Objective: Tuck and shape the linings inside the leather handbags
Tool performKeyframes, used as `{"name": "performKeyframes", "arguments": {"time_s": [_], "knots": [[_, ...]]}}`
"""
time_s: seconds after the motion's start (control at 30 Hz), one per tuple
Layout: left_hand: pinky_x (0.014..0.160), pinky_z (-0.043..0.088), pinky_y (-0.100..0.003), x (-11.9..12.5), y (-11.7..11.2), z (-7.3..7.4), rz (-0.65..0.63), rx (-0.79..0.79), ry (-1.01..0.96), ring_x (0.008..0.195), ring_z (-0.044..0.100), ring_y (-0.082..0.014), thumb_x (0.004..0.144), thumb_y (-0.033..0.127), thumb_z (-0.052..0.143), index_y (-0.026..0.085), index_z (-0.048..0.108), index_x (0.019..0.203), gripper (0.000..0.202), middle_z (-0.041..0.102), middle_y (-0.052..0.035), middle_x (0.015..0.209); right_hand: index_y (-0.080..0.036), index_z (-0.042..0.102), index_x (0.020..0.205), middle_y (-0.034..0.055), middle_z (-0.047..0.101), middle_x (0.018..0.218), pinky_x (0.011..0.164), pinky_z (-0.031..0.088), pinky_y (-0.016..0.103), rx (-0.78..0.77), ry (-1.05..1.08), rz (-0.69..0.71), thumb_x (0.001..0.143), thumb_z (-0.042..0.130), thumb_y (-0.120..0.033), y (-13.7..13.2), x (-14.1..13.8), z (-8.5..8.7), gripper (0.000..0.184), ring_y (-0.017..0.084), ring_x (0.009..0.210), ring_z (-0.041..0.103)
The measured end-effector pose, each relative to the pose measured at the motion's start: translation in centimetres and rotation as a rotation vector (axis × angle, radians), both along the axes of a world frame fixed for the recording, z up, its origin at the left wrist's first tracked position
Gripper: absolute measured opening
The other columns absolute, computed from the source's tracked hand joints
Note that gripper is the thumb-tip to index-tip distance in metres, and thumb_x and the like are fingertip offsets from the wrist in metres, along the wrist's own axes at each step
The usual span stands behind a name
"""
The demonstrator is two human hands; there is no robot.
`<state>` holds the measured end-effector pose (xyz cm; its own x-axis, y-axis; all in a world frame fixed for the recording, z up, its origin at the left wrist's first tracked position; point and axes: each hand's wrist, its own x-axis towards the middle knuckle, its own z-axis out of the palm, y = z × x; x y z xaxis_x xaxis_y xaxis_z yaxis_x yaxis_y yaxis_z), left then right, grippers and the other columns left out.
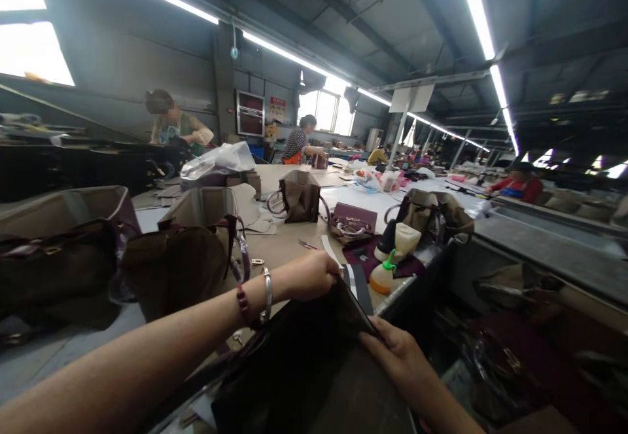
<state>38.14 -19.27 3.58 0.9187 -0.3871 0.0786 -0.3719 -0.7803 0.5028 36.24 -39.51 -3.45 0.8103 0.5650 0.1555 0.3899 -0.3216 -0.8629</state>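
A dark brown handbag [304,362] fills the lower middle of the view, close to me. My left hand [314,275] is closed on its far top corner, the fingers bent around the edge. Along the right-hand edge, my right hand [400,352] pinches the material between thumb and fingers. The bag's lower part runs out of the frame. Just beyond my hands lie a strip of grey and white material [357,283] and a small squeeze bottle [383,277] with a green tip and orange liquid.
Several unfinished bags [181,264] stand at the left, and another bag [299,198] is farther back. A maroon bag [352,219] and a cream bottle [405,241] are beyond the strip. A bin [456,270] with bags lies at right. Co-workers [300,141] sit farther off.
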Motion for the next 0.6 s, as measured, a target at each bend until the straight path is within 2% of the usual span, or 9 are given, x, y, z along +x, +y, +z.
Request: {"name": "performKeyframes", "arguments": {"time_s": [0.13,0.23,0.37,0.5,0.6], "knots": [[0.054,0.036,-0.019,1.2,-2.8,-0.4,-0.073,0.075,0.037,0.057,0.05,-0.0119,0.064,0.012,0.04,0.015,0.065,0.074,0.027,0.061,-0.0028,0.066,-0.016,0.06,0.091,0.002,0.062,0.079,0.069,0.043,0.026,0.064,0.066,-0.116,0.08,0.045,-0.037,-1.4,-0.8,-2.3,0.028,0.02,0.078,0.055],[0.054,0.036,-0.02,1.7,-4.4,-0.6,-0.089,0.106,0.05,0.056,0.05,-0.0122,0.062,0.011,0.041,0.014,0.065,0.071,0.027,0.061,-0.0036,0.065,-0.013,0.059,0.084,0.0021,0.06,0.075,0.064,0.042,0.025,0.077,0.122,-0.197,0.076,0.051,-0.038,-1.6,-1.5,-3.0,0.027,0.019,0.073,0.054],[0.053,0.035,-0.02,2.0,-5.5,-0.7,-0.092,0.136,0.078,0.055,0.048,-0.0115,0.061,0.011,0.041,0.013,0.065,0.069,0.026,0.059,-0.0031,0.063,-0.011,0.058,0.08,0.0012,0.058,0.07,0.058,0.04,0.023,0.109,0.205,-0.266,0.076,0.048,-0.044,-1.3,-1.7,-3.4,0.034,0.018,0.069,0.053],[0.051,0.034,-0.018,2.5,-6.3,-1.0,-0.101,0.149,0.142,0.054,0.047,-0.0108,0.06,0.013,0.045,0.014,0.066,0.069,0.024,0.058,-0.0007,0.058,-0.011,0.059,0.077,0.0008,0.056,0.064,0.057,0.039,0.023,0.063,0.125,-0.386,0.08,0.041,-0.044,-1.2,-2.0,-4.8,0.038,0.018,0.067,0.053],[0.05,0.035,-0.018,2.6,-7.1,-1.5,-0.104,0.12,0.177,0.054,0.047,-0.0112,0.057,0.013,0.047,0.015,0.066,0.067,0.022,0.058,-0.0006,0.056,-0.011,0.058,0.075,0.0019,0.057,0.066,0.06,0.04,0.023,0.073,0.092,-0.401,0.082,0.039,-0.042,-1.5,-2.3,-5.8,0.037,0.018,0.068,0.053]]}}
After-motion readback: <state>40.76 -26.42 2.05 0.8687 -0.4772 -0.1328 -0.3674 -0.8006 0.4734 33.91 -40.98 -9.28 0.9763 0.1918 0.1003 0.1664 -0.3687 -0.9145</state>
